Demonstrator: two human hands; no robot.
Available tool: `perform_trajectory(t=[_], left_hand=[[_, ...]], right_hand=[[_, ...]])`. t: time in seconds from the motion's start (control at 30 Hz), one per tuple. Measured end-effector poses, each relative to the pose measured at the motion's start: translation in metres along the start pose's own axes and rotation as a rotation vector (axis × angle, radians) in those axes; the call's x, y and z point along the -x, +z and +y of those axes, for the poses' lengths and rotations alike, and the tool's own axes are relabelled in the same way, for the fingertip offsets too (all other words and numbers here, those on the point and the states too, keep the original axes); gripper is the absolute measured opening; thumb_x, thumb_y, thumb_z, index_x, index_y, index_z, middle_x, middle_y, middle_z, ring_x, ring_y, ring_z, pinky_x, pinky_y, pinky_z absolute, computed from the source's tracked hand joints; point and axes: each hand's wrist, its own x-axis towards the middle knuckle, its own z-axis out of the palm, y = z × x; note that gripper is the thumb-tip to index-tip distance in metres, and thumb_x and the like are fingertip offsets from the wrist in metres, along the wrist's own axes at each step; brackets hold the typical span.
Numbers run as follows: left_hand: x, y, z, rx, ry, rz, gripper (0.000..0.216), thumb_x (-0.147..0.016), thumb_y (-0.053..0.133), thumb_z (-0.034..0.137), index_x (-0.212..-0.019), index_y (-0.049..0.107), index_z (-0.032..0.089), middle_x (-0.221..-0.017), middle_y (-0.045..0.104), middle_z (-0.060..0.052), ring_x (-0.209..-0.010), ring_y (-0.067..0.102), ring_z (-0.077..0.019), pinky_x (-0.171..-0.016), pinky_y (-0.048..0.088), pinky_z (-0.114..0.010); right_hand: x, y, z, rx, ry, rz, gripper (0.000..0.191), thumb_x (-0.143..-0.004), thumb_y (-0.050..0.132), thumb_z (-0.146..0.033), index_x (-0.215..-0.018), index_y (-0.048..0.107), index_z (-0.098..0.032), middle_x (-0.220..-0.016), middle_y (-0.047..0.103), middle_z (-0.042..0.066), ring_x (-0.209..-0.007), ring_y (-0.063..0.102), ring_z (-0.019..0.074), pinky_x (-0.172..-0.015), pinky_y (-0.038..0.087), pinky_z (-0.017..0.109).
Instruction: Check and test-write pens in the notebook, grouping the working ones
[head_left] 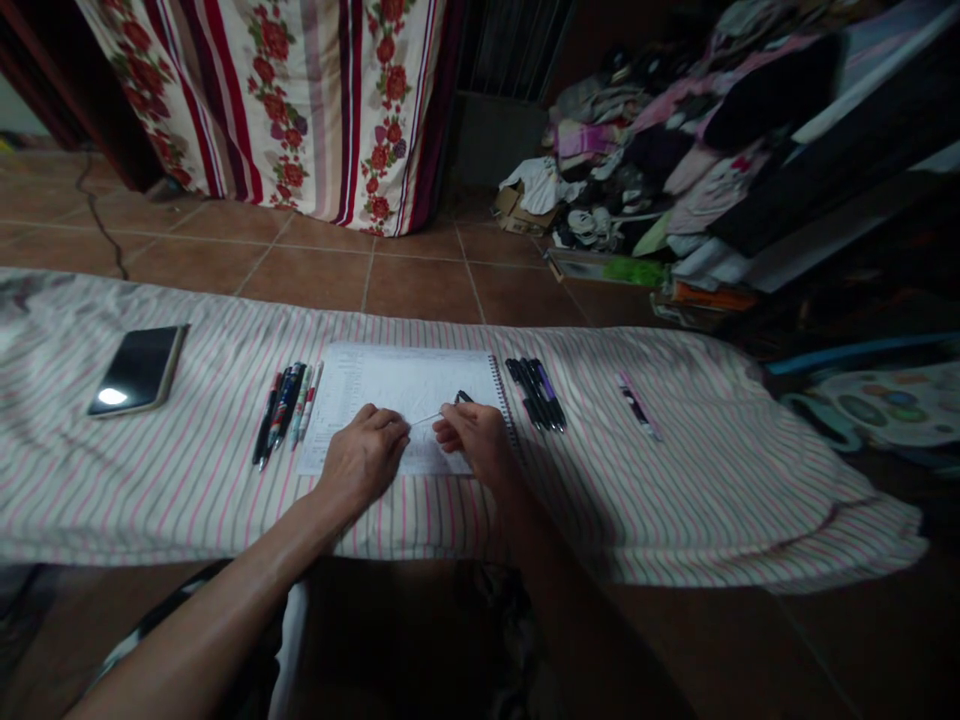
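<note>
My left hand (366, 446) rests on an open spiral notebook (375, 375), its fingers curled together at one end of a thin pale rod (425, 418) that looks like a pen refill. At the other end of the rod, my right hand (478, 436) pinches with thumb and fingers above the page. A black pen part (464, 397) sticks out behind the right fingers; how it is held is hidden. Left of the notebook lies a group of several pens (283, 412). Several black and purple pens (537, 394) lie to its right.
A striped cloth (675, 480) covers the low table. On it are a phone (141, 368) at the left and a single pink and black pen (640, 406) at the right. Beyond are a floral curtain (300, 110) and a heap of clothes (660, 150).
</note>
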Motion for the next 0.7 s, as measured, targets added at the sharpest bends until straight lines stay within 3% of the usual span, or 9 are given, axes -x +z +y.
perform_trajectory(t=[0.17, 0.4, 0.7], left_hand=[[0.001, 0.002, -0.001, 0.015, -0.009, 0.018, 0.029, -0.091, 0.036, 0.027, -0.095, 0.064, 0.02, -0.099, 0.063, -0.005, -0.088, 0.049, -0.0182, -0.076, 0.043, -0.029], [0.001, 0.002, -0.002, 0.024, -0.04, 0.051, 0.029, -0.09, 0.039, 0.03, -0.098, 0.065, 0.021, -0.098, 0.064, -0.005, -0.09, 0.051, -0.0183, -0.077, 0.044, -0.028], [0.002, 0.003, -0.007, 0.07, -0.138, 0.105, 0.032, -0.088, 0.041, 0.037, -0.101, 0.066, 0.022, -0.085, 0.061, -0.005, -0.079, 0.057, -0.0162, -0.066, 0.043, -0.024]], right_hand=[[-0.002, -0.009, 0.004, 0.084, -0.02, 0.009, 0.022, -0.071, 0.056, -0.028, -0.054, 0.057, -0.013, -0.048, 0.062, 0.003, -0.036, 0.056, 0.0108, -0.033, 0.046, 0.019], [0.0, -0.016, 0.006, 0.123, -0.074, 0.01, 0.02, -0.072, 0.053, -0.03, -0.059, 0.055, -0.015, -0.046, 0.057, -0.001, -0.034, 0.053, 0.0092, -0.027, 0.039, 0.016], [0.012, -0.012, 0.0, 0.207, -0.217, -0.07, 0.02, -0.073, 0.051, -0.034, -0.068, 0.059, -0.016, -0.057, 0.06, -0.002, -0.038, 0.053, 0.0078, -0.032, 0.04, 0.016]])
